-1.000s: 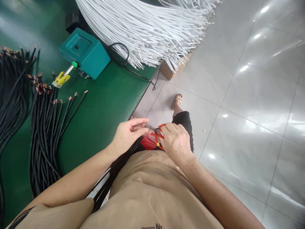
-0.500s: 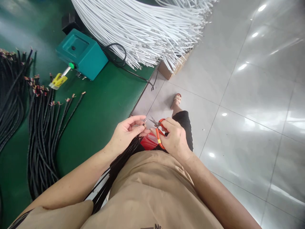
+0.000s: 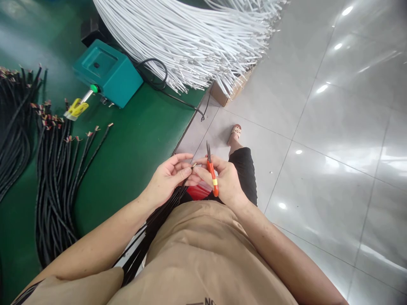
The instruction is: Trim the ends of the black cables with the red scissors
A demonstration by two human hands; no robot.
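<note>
Between thumb and fingers, my left hand (image 3: 171, 176) pinches the end of a black cable (image 3: 185, 183), where short pale wire tips stick out. The rest of the black cables (image 3: 159, 218) run down from there across my lap beside the brown apron. My right hand (image 3: 226, 180) is closed around small orange-handled snips (image 3: 212, 171) with a yellow band; their narrow blades point away from me and look closed. The right thumb and forefinger are right at the wire tips in my left hand. Whether they touch the wires I cannot tell.
On the green table (image 3: 149, 131) stands a teal box-shaped device (image 3: 108, 74) with a yellow-tipped part (image 3: 76, 109). Black cables with stripped ends (image 3: 55, 178) lie to the left. A large bundle of white cables (image 3: 190, 42) overhangs the table edge above a cardboard box (image 3: 219, 94).
The snips have swung from pointing left at the cable end to pointing away from me, and their blades have closed. My right hand's fingertips have moved left to the wire tips.
</note>
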